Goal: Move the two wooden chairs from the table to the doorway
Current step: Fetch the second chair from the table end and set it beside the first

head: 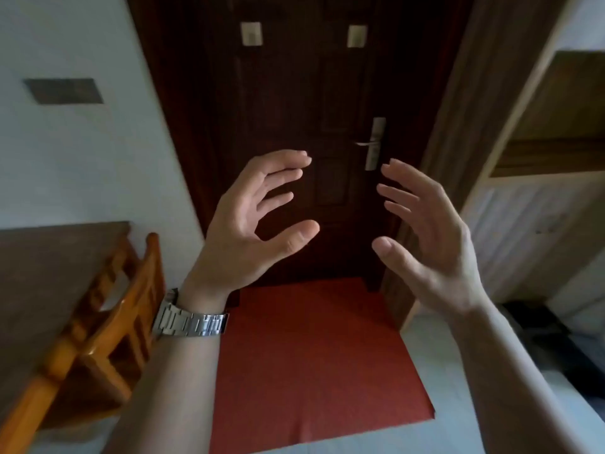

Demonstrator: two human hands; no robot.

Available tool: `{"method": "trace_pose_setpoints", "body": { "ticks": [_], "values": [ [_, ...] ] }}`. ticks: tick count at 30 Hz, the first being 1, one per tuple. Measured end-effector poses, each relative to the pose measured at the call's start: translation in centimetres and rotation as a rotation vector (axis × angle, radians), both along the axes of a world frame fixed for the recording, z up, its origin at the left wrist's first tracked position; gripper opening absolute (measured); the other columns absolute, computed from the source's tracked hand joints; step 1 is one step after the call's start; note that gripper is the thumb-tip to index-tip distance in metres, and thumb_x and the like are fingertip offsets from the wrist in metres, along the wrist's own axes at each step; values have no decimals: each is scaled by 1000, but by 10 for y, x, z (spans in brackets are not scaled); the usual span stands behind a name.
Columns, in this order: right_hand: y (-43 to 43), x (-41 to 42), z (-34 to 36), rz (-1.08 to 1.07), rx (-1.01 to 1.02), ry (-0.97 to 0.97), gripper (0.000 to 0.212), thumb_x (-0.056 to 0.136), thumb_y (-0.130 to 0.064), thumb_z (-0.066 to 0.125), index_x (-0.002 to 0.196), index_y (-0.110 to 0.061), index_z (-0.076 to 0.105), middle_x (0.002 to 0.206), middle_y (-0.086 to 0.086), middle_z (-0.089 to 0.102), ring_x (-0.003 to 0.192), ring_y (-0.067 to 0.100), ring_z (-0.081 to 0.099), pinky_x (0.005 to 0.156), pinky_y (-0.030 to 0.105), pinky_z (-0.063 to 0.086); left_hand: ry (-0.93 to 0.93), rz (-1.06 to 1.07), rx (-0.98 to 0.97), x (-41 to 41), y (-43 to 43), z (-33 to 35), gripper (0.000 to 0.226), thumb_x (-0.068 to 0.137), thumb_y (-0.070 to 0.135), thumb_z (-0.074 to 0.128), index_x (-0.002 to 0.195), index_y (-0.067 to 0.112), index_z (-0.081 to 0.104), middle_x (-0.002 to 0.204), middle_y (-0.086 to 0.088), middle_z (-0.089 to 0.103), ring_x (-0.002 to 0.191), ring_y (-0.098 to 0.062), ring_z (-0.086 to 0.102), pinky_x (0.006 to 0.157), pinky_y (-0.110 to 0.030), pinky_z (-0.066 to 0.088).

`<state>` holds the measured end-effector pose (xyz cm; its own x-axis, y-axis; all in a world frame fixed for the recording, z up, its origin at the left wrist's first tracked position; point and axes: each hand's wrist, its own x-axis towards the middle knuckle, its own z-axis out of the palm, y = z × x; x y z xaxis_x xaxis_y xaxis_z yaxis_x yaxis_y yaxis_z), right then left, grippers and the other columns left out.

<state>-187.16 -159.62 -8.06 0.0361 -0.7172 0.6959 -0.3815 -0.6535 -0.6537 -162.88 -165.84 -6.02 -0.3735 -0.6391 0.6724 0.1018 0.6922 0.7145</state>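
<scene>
Wooden chair stands tucked against the right edge of the table at lower left, beside the red mat before the dark closed door, while left hand and right hand hover open, empty, fingers spread.

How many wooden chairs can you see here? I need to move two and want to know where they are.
1. The wooden chair stands at lower left, pushed against the table. A second may be outside the view.
</scene>
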Motion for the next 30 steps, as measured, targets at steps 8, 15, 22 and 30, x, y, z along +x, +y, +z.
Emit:
{"method": "trace_pose_setpoints", "body": {
  "ticks": [8, 15, 22, 30],
  "values": [
    [-171, 70, -13, 401, 11, 57, 80, 89, -59, 73, 155, -26, 41, 156, -6, 51, 139, 20, 56, 110, 52, 49, 39, 383, -1, 72, -78, -22, 60, 88, 55, 79, 139, 35, 55, 155, -4, 53, 142, -32, 55, 111, -49, 50],
    [-307, 145, -13, 626, 22, 139, 84, 88, -60, 73, 156, -22, 41, 157, -4, 49, 140, 19, 55, 112, 50, 49, 75, 616, -6, 142, -163, -27, 61, 89, 52, 78, 140, 32, 53, 155, 2, 53, 145, -29, 53, 115, -51, 47],
    [-406, 240, -29, 888, 64, 111, 80, 89, -58, 73, 155, -27, 41, 157, -4, 49, 139, 21, 55, 113, 51, 46, -15, 917, 59, 201, -207, -33, 58, 92, 26, 73, 143, 12, 53, 139, -14, 63, 135, -16, 60, 113, -41, 49],
    [-496, 349, -71, 1257, 166, 88, 78, 86, -70, 69, 151, -39, 40, 156, -8, 51, 141, 19, 54, 112, 44, 48, -39, 1315, 177, 246, -220, -63, 53, 89, 34, 76, 137, 36, 54, 149, 6, 57, 139, -20, 59, 111, -51, 52]
  ]
}}
